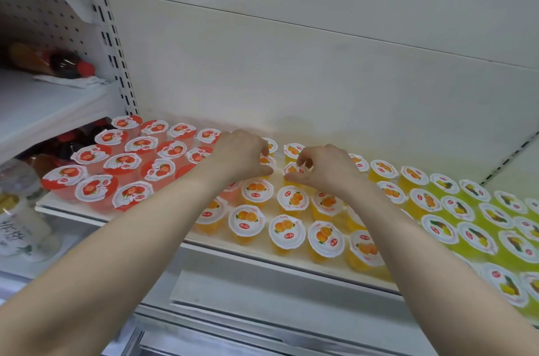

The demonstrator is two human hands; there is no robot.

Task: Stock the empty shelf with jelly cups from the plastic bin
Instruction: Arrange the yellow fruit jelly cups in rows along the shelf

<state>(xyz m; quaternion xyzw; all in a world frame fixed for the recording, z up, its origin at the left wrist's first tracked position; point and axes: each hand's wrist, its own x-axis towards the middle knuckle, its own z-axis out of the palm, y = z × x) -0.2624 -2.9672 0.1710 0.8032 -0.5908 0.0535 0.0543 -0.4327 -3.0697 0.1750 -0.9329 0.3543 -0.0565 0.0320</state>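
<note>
Fingers (pixel 259 146) of left hand (pixel 239 157) curl round orange jelly cup (pixel 267 161); right hand (pixel 326 170) pinches neighbouring cup (pixel 292 170) (also orange).

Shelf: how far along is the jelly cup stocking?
Mostly done: on the shelf, strawberry jelly cups fill the left, orange jelly cups the middle, pineapple jelly cups the right. In hand: left hand and right hand each grip one orange cup at the back. Left: the bare gap between them.

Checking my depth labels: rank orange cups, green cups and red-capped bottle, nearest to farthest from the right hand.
1. orange cups: at the right hand, which pinches one.
2. green cups: to its right.
3. red-capped bottle: far upper left.
</note>
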